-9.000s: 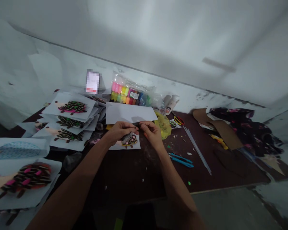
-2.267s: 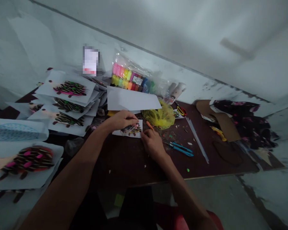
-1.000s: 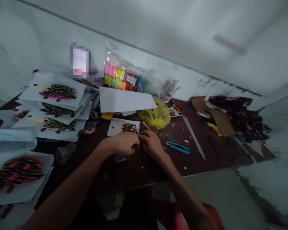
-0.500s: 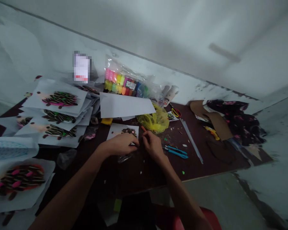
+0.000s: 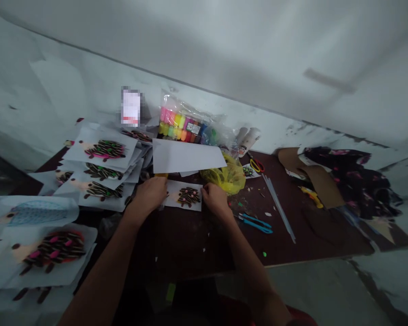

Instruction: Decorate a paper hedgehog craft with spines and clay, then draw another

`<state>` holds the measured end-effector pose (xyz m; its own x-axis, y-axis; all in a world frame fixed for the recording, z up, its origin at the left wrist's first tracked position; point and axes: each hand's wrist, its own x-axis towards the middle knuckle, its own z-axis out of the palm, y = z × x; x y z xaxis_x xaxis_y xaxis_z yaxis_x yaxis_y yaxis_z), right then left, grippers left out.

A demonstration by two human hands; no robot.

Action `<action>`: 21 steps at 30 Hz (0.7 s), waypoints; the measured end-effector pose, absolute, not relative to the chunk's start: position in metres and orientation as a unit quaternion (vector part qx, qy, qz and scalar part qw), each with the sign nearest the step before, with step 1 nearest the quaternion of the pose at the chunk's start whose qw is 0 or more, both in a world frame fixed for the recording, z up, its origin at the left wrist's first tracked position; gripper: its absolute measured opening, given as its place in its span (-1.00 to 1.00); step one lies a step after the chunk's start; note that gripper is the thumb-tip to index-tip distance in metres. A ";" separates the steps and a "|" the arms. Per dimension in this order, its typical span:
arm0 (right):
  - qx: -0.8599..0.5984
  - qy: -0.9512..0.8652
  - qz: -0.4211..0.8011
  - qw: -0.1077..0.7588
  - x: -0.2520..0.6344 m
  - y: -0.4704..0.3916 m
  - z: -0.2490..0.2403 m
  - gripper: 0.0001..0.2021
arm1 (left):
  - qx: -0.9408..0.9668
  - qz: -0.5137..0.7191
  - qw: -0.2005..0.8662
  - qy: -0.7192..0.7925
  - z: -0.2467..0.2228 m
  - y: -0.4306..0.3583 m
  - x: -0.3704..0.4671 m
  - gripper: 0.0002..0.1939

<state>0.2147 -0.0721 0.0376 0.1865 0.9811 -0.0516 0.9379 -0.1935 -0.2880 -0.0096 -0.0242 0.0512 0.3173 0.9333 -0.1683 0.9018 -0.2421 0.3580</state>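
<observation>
A white paper card [image 5: 187, 206] with a hedgehog picture [image 5: 189, 196] lies on the dark table before me. The hedgehog has brown-and-pale spines and pink dots. My left hand [image 5: 151, 194] grips the card's left edge, its fingers closed and partly hidden. At the opposite edge my right hand [image 5: 215, 198] pinches the card near its upper right corner. A large blank white sheet [image 5: 188, 155] is just beyond the card. Close behind my right hand sits a crumpled yellow plastic bag [image 5: 229, 176]. Blue-handled scissors [image 5: 256, 223] lie to the right of that hand.
Hedgehog sheets are stacked at the left [image 5: 76, 158] and front left [image 5: 68, 262]. A clear bag of coloured clay tubs [image 5: 180, 124] leans on the wall. Rightward are red-yellow scissors [image 5: 257, 165], pale sticks [image 5: 280, 210], a yellow glue gun [image 5: 311, 197] and dark cloth [image 5: 363, 181].
My left hand has moved left off the hedgehog to the card's left edge. My right hand has come to its right edge; the orange item by its fingers no longer shows. The view has shifted.
</observation>
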 end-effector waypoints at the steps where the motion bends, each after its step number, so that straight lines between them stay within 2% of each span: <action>1: -0.763 -0.627 0.117 0.103 0.215 -0.069 0.036 -0.80 | 0.789 0.037 0.190 0.583 0.050 -0.025 -0.008 -0.74; 7: -0.715 -0.646 0.162 0.214 0.219 -0.060 0.028 -0.90 | 0.772 0.059 0.177 0.608 0.044 -0.024 -0.007 -0.75; 14: -0.634 -0.647 0.217 0.364 0.224 -0.066 0.021 -0.85 | 0.765 0.074 0.230 0.596 0.041 -0.021 -0.009 -0.77; 18: -0.622 -0.633 0.221 0.404 0.225 -0.066 0.016 -0.84 | 0.770 0.095 0.248 0.580 0.041 -0.021 -0.008 -0.81; 21: -0.611 -0.622 0.261 0.415 0.226 -0.065 0.012 -0.90 | 0.761 0.117 0.245 0.590 0.036 -0.020 -0.009 -0.80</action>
<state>0.2262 -0.0650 0.0123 0.0904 0.9762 0.1970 0.5430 0.1175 -0.8315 -0.0093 -0.0196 0.0357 0.2764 0.9547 -0.1098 0.8398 -0.1844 0.5105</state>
